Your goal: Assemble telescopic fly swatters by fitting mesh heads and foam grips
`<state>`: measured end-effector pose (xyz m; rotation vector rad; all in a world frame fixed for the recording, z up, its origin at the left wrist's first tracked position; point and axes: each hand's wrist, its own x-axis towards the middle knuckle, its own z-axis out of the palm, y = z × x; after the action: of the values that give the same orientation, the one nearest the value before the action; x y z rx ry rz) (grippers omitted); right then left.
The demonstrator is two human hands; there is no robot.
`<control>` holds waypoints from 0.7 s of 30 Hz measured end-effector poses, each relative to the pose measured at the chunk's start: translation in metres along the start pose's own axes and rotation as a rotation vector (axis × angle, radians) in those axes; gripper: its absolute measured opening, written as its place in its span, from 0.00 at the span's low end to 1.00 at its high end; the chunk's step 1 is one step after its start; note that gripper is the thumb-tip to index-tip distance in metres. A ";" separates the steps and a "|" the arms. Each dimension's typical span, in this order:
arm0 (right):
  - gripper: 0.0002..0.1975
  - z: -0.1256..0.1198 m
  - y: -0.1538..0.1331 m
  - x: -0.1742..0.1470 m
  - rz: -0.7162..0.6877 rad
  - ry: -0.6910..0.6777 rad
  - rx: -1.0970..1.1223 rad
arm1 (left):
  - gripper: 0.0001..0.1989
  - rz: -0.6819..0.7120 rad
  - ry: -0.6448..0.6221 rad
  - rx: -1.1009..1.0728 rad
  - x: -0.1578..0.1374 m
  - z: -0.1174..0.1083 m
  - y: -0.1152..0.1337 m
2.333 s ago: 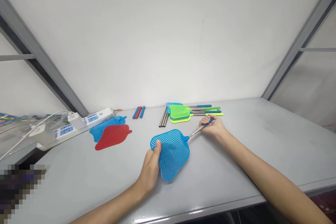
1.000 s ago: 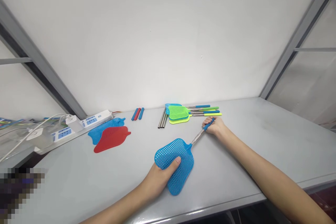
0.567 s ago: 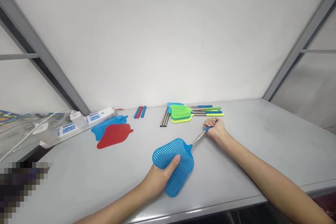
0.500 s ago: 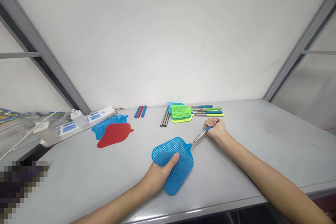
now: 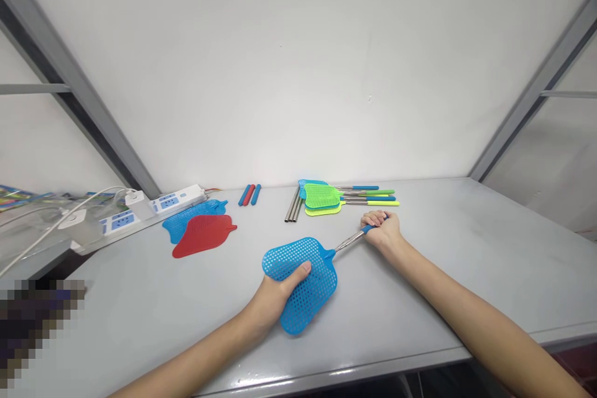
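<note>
A blue fly swatter (image 5: 311, 289) with a perforated head and a short metal rod lies between my two hands. My left hand (image 5: 278, 291) grips its head, thumb on top and the other fingers hidden beneath. My right hand (image 5: 381, 229) is closed round the blue handle at the rod's other end. Beyond my right hand lies a pile of fly swatters (image 5: 323, 196) with green, yellow and blue parts. Bare metal rods (image 5: 292, 206) rest beside that pile.
On the left lie a red swatter head (image 5: 205, 236) and a blue swatter head (image 5: 189, 219), partly overlapping. Blue and red handle grips (image 5: 249, 194) lie near the wall. Power strips (image 5: 170, 200) with plugs and cables run along the left of the grey table (image 5: 448, 249).
My left hand and the swatter's head have shifted slightly left and away from me. My right hand stays on the handle, almost unmoved.
</note>
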<state>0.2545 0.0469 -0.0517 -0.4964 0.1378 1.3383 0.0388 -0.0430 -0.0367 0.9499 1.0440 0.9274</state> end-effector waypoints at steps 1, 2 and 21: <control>0.10 0.000 0.001 0.000 0.000 0.000 -0.001 | 0.20 0.007 0.003 -0.012 0.000 -0.001 0.001; 0.10 0.000 0.001 -0.001 -0.001 -0.001 -0.003 | 0.20 0.008 0.002 -0.023 0.001 -0.001 0.002; 0.12 -0.001 0.010 -0.009 -0.008 -0.004 -0.046 | 0.17 -0.111 0.003 0.008 0.013 -0.021 0.017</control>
<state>0.2431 0.0401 -0.0523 -0.5327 0.1024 1.3372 0.0193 -0.0215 -0.0291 0.8882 1.0922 0.8337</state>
